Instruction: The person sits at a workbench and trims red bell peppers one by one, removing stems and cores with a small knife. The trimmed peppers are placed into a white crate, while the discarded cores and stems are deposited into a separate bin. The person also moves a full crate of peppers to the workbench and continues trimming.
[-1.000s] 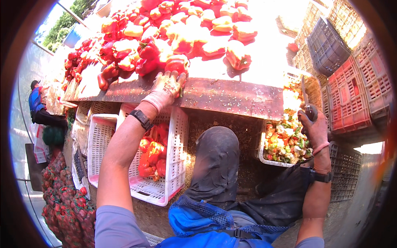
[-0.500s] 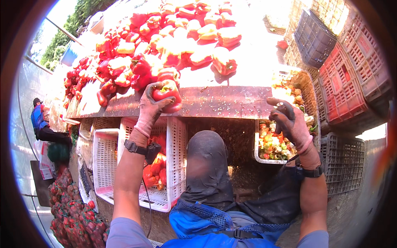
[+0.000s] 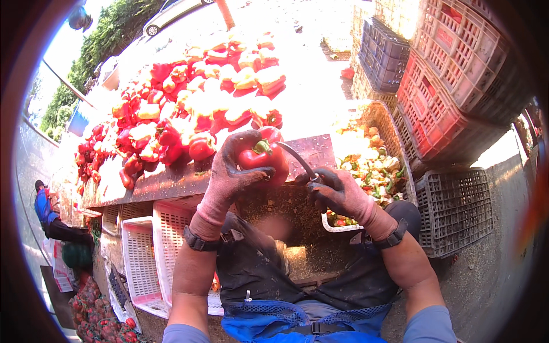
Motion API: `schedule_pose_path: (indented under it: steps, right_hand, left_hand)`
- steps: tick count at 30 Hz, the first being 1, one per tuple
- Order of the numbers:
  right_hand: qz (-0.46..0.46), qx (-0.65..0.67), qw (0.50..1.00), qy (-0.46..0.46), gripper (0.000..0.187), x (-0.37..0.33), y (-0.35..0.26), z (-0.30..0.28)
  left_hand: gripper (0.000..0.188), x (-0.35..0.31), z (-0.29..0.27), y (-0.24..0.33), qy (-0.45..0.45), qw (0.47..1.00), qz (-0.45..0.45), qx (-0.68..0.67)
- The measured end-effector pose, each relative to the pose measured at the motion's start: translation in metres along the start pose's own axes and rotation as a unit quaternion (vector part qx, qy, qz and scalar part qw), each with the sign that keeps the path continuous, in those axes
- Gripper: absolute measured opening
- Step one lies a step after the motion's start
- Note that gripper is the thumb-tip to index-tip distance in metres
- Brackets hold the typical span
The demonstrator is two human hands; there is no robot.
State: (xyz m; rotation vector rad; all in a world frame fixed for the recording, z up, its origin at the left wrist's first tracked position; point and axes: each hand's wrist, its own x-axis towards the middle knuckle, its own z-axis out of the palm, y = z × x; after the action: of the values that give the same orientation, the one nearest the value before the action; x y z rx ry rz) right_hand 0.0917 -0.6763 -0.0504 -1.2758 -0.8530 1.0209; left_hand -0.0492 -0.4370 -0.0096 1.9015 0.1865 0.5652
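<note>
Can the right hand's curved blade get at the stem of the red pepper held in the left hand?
Probably yes: the left hand holds the red pepper stem-up, and the right hand's curved blade already reaches toward it, nothing between.

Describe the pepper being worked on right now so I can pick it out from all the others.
Start at the long table heaped with red and yellow peppers. At its near edge, the gloved left hand holds one red pepper up off the heap. It alone is in a hand, green stem up, with the curved blade from the right hand at its top.
</note>
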Motion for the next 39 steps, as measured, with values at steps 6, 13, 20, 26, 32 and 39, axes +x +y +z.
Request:
schedule_pose_path:
  steps: [6,13,20,26,32,39]
  right_hand:
    - [-0.051,-0.108,0.992,0.030,0.030,0.006,0.021,-0.005]
    - [-0.067,-0.266,0.958,0.078,0.031,0.015,0.033,-0.004]
    - [-0.004,-0.322,0.945,0.057,0.034,0.029,0.050,-0.001]
    - [-0.025,-0.263,0.963,0.060,0.028,0.026,0.050,0.007]
    - [0.013,-0.295,0.955,0.036,0.027,0.016,0.045,0.009]
    - [0.032,-0.157,0.985,0.064,0.029,0.008,0.027,-0.008]
  left_hand:
    - [0.075,0.000,0.022,-0.009,0.017,0.998,-0.003,-0.059]
    - [0.071,-0.001,0.031,-0.032,0.088,0.995,-0.034,-0.041]
    - [0.071,-0.003,0.038,-0.032,0.102,0.987,0.047,0.118]
    - [0.065,-0.002,0.037,-0.024,0.125,0.983,-0.078,-0.108]
    - [0.059,0.005,0.022,-0.035,0.189,0.946,-0.070,-0.253]
    - [0.062,0.003,0.003,-0.037,0.193,0.932,-0.062,-0.301]
